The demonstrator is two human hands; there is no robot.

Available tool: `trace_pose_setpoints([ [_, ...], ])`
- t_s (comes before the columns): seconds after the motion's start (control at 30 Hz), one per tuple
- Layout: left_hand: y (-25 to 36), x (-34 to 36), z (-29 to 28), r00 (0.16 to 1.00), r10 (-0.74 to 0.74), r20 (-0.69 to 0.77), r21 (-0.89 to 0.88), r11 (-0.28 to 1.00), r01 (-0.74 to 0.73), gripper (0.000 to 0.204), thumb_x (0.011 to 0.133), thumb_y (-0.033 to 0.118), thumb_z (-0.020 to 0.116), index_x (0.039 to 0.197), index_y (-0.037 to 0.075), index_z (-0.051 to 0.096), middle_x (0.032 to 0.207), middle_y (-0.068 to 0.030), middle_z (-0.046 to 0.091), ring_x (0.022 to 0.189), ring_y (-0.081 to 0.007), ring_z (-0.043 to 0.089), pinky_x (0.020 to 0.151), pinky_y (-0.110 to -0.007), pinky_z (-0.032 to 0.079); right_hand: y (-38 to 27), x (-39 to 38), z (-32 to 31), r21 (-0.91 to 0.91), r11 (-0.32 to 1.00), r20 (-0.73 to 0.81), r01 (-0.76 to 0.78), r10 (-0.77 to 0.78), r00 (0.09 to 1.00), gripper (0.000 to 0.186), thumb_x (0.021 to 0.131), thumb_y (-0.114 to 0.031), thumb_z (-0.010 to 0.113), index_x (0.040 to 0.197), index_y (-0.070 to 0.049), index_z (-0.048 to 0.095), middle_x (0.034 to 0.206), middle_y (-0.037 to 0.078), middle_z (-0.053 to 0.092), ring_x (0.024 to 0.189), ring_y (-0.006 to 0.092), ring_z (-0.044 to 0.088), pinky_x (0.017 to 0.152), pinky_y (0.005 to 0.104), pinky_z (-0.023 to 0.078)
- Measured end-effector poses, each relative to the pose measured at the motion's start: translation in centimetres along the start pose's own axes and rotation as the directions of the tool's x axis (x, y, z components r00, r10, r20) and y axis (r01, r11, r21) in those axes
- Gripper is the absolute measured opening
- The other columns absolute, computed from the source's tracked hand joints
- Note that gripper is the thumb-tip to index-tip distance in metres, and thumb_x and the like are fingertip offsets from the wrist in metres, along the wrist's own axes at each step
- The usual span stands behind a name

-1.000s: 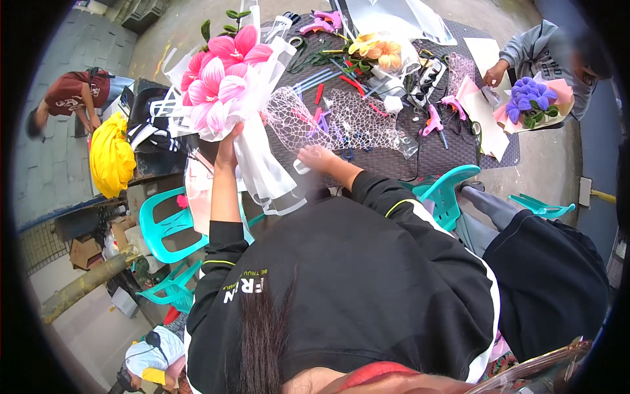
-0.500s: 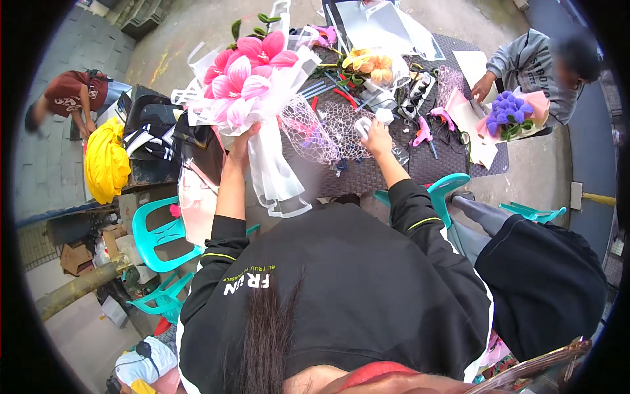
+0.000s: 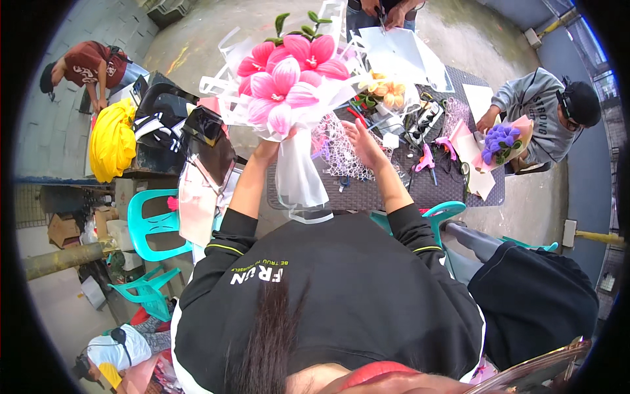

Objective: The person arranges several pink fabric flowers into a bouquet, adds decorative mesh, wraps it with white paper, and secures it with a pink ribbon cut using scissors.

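Note:
My left hand [image 3: 266,151] is closed round the wrapped base of a bouquet [image 3: 286,90] of pink fuzzy flowers with green leaves. White translucent wrapping [image 3: 300,167] surrounds the blooms and hangs down below my grip. Raised to the right of the bouquet, my right hand [image 3: 367,148] is open, fingers stretched, with nothing in it. Behind and below that hand, white and pink netting [image 3: 341,167] lies on the dark woven table [image 3: 354,196]. A small white block [image 3: 390,140] sits just to the right of my fingers.
Orange flowers [image 3: 388,92], pink glue guns [image 3: 426,157] and tangled cords lie across the table. At the right a person in grey [image 3: 541,108] has a purple bouquet [image 3: 502,141]. Another person [image 3: 384,10] stands at the far side with white sheets. A teal chair [image 3: 154,224] stands left.
My right hand has let go of the white item it held and opened, moving left toward the bouquet. The bouquet has shifted right in my left hand. A person has appeared at the far side.

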State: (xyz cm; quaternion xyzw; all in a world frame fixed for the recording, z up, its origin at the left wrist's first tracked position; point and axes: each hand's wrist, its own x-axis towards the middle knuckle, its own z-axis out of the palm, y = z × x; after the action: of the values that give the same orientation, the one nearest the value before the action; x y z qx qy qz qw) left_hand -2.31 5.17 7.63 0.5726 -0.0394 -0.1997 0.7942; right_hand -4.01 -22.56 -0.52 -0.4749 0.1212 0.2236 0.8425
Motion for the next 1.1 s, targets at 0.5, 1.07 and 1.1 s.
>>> trace_pose_setpoints([
  [0.5,0.3,1.4,-2.7,0.939,0.334,0.087,0.079,0.937,-0.341,0.065,0.075,0.018,0.074,0.13,0.008,0.041,0.124,-0.007,0.05,0.112,-0.019,0.05,0.097,-0.037,0.043,-7.6,-2.4,1.6,0.288,0.921,-0.263,0.263,-0.188,0.946,0.011,0.079,0.0,0.059,0.087,-0.006,0.056,0.078,0.004,0.06,0.067,0.0136,0.058,0.061,0.0261,0.051],
  [1.07,-2.5,3.3,-2.8,0.904,0.423,0.067,-0.284,0.876,-0.389,0.06,0.082,0.012,0.065,0.133,0.009,0.035,0.128,-0.0075,0.047,0.115,-0.0199,0.048,0.1,-0.037,0.04,-7.0,-13.7,9.4,0.097,0.897,-0.29,0.432,-0.39,0.874,0.026,0.088,-0.015,0.05,0.112,-0.004,0.051,0.119,0.009,0.054,0.102,0.0185,0.055,0.082,0.0385,0.048],
  [1.1,-2.6,3.6,-3.0,0.884,0.452,0.123,-0.312,0.863,-0.398,0.059,0.083,0.012,0.064,0.134,0.009,0.035,0.129,-0.0077,0.046,0.115,-0.02,0.048,0.1,-0.037,0.039,-6.5,-13.3,10.3,0.124,0.882,-0.294,0.454,-0.405,0.866,0.027,0.089,-0.016,0.049,0.112,-0.003,0.051,0.124,0.01,0.052,0.105,0.019,0.054,0.084,0.0384,0.048],
])
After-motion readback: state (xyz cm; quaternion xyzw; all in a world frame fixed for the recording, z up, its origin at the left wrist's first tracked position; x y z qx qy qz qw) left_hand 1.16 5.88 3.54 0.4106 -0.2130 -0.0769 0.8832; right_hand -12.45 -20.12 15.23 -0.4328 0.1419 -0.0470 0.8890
